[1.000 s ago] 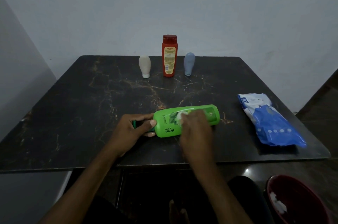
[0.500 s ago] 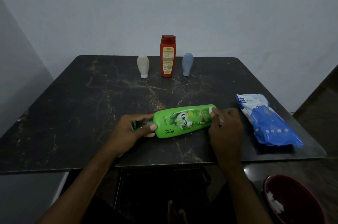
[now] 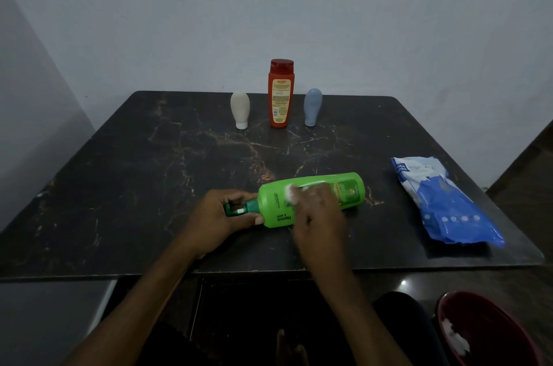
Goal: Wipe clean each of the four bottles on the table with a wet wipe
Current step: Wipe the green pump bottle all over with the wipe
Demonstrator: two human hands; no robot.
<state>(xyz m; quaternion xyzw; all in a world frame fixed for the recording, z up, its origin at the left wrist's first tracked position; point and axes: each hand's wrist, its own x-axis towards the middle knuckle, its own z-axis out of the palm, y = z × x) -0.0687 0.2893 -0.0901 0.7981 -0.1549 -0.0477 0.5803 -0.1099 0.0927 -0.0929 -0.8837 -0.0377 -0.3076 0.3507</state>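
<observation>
Clamps left hand [image 3: 221,216] round neck of green shampoo bottle [image 3: 344,189] (on its side, near front edge of surface [image 3: 149,171]); pinches white wet wipe [image 3: 291,197] in right hand [image 3: 320,216], pressed on bottle's body.

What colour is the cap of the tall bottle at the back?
Dark red cap, clearest in the head view.

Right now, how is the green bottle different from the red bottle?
The green bottle lies on its side near the table's front; the red bottle stands upright at the back. The left hand holds the green bottle's neck and the right hand presses a wipe on it; nothing touches the red bottle. Both have caps on.
</observation>
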